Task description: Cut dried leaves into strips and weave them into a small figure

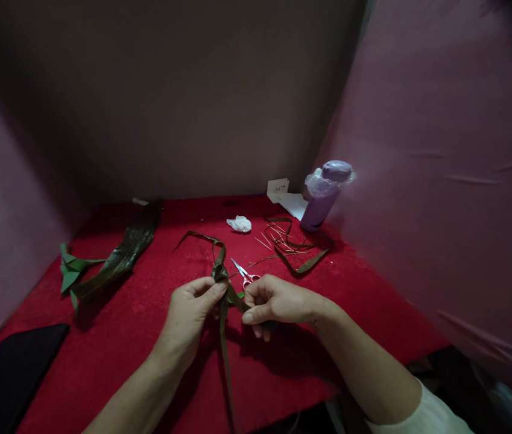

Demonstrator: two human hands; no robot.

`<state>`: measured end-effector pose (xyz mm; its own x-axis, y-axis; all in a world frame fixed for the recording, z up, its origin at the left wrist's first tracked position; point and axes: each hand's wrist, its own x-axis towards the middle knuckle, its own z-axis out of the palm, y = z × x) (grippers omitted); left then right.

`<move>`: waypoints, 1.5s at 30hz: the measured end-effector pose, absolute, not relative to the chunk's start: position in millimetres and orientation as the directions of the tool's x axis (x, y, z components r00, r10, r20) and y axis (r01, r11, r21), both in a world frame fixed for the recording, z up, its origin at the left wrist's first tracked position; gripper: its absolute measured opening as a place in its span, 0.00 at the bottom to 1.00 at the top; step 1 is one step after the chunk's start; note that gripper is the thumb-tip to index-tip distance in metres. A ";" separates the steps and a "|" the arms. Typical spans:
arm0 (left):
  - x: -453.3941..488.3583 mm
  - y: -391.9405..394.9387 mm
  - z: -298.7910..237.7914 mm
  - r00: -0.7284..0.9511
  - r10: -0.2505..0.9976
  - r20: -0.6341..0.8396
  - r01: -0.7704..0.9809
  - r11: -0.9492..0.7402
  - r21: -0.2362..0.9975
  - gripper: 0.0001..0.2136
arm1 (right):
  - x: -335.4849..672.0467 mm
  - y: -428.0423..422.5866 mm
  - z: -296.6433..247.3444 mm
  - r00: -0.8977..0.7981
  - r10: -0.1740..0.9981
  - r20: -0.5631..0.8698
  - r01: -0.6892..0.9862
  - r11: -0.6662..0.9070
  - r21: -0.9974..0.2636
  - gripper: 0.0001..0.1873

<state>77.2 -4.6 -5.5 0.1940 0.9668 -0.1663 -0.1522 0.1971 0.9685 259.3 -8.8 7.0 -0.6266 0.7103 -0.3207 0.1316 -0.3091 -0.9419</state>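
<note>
Both hands meet over the middle of a red cloth-covered table [147,337]. My left hand [192,310] pinches a long dark green leaf strip [220,268] at a knotted fold, thumb and fingers closed on it. My right hand [274,301] pinches the same strip just to the right, fingers curled. One end of the strip arcs up and back toward the left; another end hangs down toward me. Small red-handled scissors [244,274] lie on the cloth just behind my right hand.
A bundle of long leaves [120,259] and folded green pieces [70,271] lie at left. Loose strips and thin ribs [292,247], a crumpled white tissue [240,224], paper slips [283,193] and a purple bottle [323,196] sit at back right. A black flat object [11,374] lies front left. Pink walls enclose the table.
</note>
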 end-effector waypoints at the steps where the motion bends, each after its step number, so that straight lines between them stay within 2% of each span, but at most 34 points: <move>1: 78.0 -5.0 -4.6 0.185 0.968 -0.168 -0.146 0.196 0.970 0.09 | 257.9 -8.8 6.9 -0.615 0.729 -0.299 0.128 -0.283 -0.951 0.17; 5: 80.7 -7.8 1.6 0.193 0.976 -0.102 -0.090 0.122 0.988 0.08 | 250.2 -8.2 5.2 -0.447 0.880 -0.159 0.106 -0.125 -0.987 0.15; 8: 81.0 -11.1 5.9 0.206 0.975 0.087 0.000 -0.089 0.996 0.06 | 245.5 -7.5 5.4 -0.262 0.964 0.041 0.057 0.058 -0.997 0.13; 10: 80.7 -13.4 7.5 0.230 0.947 0.224 0.083 -0.249 0.965 0.07 | 244.0 -7.2 6.6 -0.229 0.969 0.091 -0.010 0.091 -0.996 0.15; 14: 80.6 -16.2 7.4 0.338 0.873 0.352 0.203 -0.433 0.878 0.09 | 244.1 -6.5 7.9 -0.311 0.949 -0.048 -0.209 -0.117 -0.971 0.21; 17: 80.8 -16.4 4.6 0.386 0.832 0.399 0.221 -0.503 0.835 0.11 | 245.7 -5.5 7.1 -0.397 0.910 -0.120 -0.302 -0.253 -0.919 0.18; 21: 80.8 -15.6 1.0 0.425 0.808 0.409 0.251 -0.539 0.804 0.09 | 246.7 -4.0 6.2 -0.425 0.884 -0.195 -0.385 -0.372 -0.845 0.13; 24: 81.3 -15.0 1.1 0.430 0.831 0.352 0.285 -0.495 0.821 0.08 | 245.4 -3.2 6.3 -0.371 0.911 -0.181 -0.449 -0.346 -0.824 0.12; 26: 82.4 -14.8 2.7 0.414 0.868 0.275 0.265 -0.404 0.876 0.07 | 244.2 -3.0 6.0 -0.293 0.943 -0.157 -0.489 -0.290 -0.823 0.12; 30: 85.2 -14.7 7.2 0.395 0.918 0.037 0.124 -0.093 0.988 0.07 | 241.7 -2.4 2.2 -0.177 0.976 -0.130 -0.497 -0.203 -0.844 0.14; 34: 86.3 -14.1 9.8 0.372 0.917 -0.143 0.015 0.148 0.989 0.07 | 238.1 -1.6 -2.4 -0.081 0.996 -0.049 -0.435 -0.080 -0.897 0.13; 40: 85.9 -13.4 10.3 0.357 0.909 -0.214 -0.053 0.249 0.967 0.09 | 232.0 -2.2 -3.2 0.006 0.999 -0.040 -0.417 -0.034 -0.908 0.14; 45: 85.1 -11.2 8.1 0.368 0.903 -0.222 -0.087 0.271 0.959 0.10 | 233.0 -4.6 -2.9 -0.073 0.997 -0.037 -0.339 -0.059 -0.939 0.15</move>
